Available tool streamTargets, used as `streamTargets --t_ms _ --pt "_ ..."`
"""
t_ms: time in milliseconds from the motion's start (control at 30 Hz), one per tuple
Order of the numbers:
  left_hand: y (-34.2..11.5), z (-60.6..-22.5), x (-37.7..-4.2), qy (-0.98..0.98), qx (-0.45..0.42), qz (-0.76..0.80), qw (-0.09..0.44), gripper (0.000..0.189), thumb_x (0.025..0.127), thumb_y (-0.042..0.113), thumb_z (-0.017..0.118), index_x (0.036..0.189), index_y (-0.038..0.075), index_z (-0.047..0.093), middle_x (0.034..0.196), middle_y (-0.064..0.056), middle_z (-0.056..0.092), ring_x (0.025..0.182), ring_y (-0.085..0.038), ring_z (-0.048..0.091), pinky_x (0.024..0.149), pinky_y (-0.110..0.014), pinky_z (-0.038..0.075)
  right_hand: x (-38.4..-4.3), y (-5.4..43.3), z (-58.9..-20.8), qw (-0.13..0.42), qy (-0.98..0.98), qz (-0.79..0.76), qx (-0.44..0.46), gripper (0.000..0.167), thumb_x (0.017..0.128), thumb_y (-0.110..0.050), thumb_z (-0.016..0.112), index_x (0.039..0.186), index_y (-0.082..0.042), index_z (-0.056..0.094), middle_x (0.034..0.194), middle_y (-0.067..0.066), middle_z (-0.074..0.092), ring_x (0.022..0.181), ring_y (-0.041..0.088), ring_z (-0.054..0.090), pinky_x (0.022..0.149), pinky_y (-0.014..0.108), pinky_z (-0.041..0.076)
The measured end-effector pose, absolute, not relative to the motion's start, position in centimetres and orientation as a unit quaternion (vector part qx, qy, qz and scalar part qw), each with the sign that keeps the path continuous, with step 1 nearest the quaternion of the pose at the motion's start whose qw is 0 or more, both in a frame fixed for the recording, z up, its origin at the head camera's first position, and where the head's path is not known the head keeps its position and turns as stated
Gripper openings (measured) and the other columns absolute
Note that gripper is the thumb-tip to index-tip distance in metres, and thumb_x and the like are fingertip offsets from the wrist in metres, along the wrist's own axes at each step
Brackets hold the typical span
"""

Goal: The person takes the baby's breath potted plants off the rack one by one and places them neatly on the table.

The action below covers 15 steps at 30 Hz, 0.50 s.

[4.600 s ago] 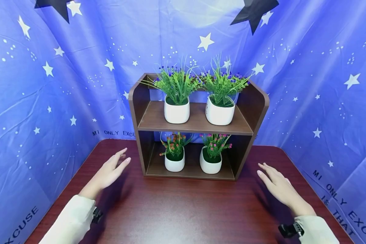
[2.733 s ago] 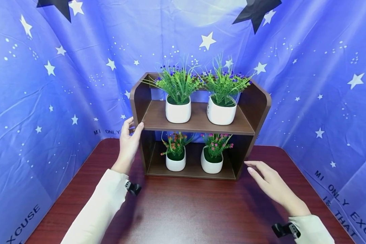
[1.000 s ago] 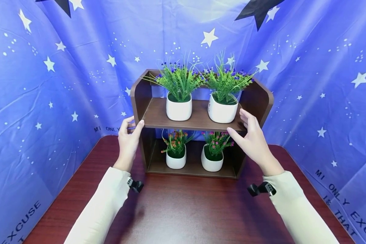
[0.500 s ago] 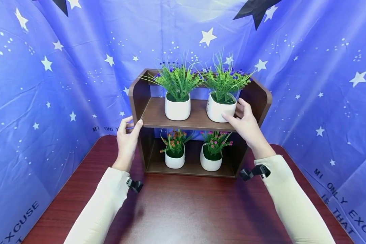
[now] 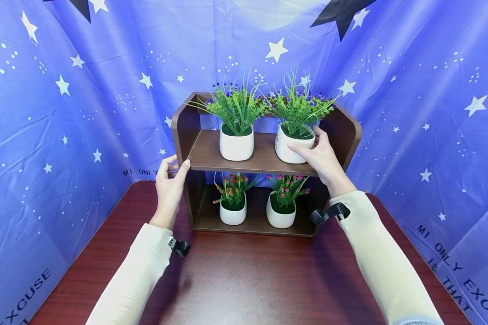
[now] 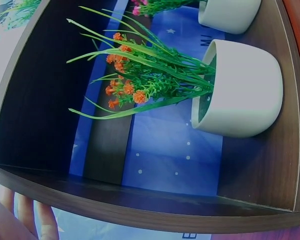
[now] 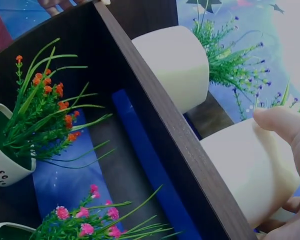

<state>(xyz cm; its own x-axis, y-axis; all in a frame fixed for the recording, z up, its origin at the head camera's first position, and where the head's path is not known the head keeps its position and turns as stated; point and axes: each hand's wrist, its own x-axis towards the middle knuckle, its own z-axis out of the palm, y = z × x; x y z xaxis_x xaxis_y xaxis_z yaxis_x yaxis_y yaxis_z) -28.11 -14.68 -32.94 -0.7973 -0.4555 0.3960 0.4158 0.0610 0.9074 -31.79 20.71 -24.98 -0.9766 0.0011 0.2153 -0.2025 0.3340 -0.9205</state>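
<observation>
My right hand holds the right potted plant of the upper board, thumb across the front of its white pot and fingers round the right side. That pot stands on the board; in the right wrist view the thumb lies along it. My left hand grips the left side panel of the brown two-tier shelf, its thumb at the front edge and the fingers on the outer side. A second purple-flowered plant stands to the left of the held one.
On the lower board are an orange-flowered plant and a pink-flowered plant, both in white pots. The shelf stands at the back of a dark red table. A blue star-patterned curtain surrounds the table on three sides.
Both hands came in from beside the shelf. The left took hold of the side panel; the right rose to the upper board and closed round the right pot. The plants keep their places.
</observation>
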Motion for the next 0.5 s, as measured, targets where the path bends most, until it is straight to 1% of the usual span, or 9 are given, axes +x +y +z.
streamTargets --t_ms 133,233,400,500 --pt "-14.4 -32.3 -27.4 -0.656 0.009 -0.684 0.319 0.037 0.091 0.012 0.072 0.124 -0.003 0.062 0.09 0.001 0.054 0.082 -0.013 0.052 0.07 -0.021 0.042 -32.6 20.7 -25.0 0.085 -0.813 0.573 0.054 0.118 0.084 -0.045 0.079 0.161 -0.014 -0.004 0.166 0.01 0.005 0.148 0.022 0.018 0.117 0.037 0.024" --pt "-14.3 -32.3 -27.3 -0.657 0.008 -0.684 0.319 0.037 0.091 0.012 0.072 0.124 -0.004 0.062 0.09 0.002 0.055 0.082 -0.012 0.052 0.071 -0.022 0.042 -33.0 20.7 -25.0 0.085 -0.813 0.574 0.052 0.122 0.081 -0.046 0.082 0.161 -0.015 -0.004 0.166 0.009 0.006 0.148 0.022 0.02 0.117 0.037 0.024" --pt "-14.3 -32.4 -27.4 -0.646 -0.001 -0.692 0.322 0.036 0.092 0.01 0.071 0.123 -0.006 0.061 0.089 0.001 0.054 0.082 -0.012 0.051 0.071 -0.022 0.043 -33.2 20.6 -24.9 0.084 -0.818 0.566 0.059 0.127 0.077 -0.05 0.084 0.161 -0.015 -0.005 0.165 0.011 0.012 0.145 0.023 0.026 0.116 0.039 0.025" --pt "-14.3 -32.4 -27.3 -0.646 -0.001 -0.691 0.325 0.036 0.092 0.009 0.071 0.123 -0.005 0.061 0.088 0.002 0.053 0.081 -0.012 0.051 0.071 -0.022 0.043 -33.3 20.5 -25.0 0.083 -0.822 0.56 0.063 0.126 0.078 -0.051 0.083 0.161 -0.013 -0.004 0.161 0.013 0.021 0.141 0.025 0.032 0.115 0.041 0.028"
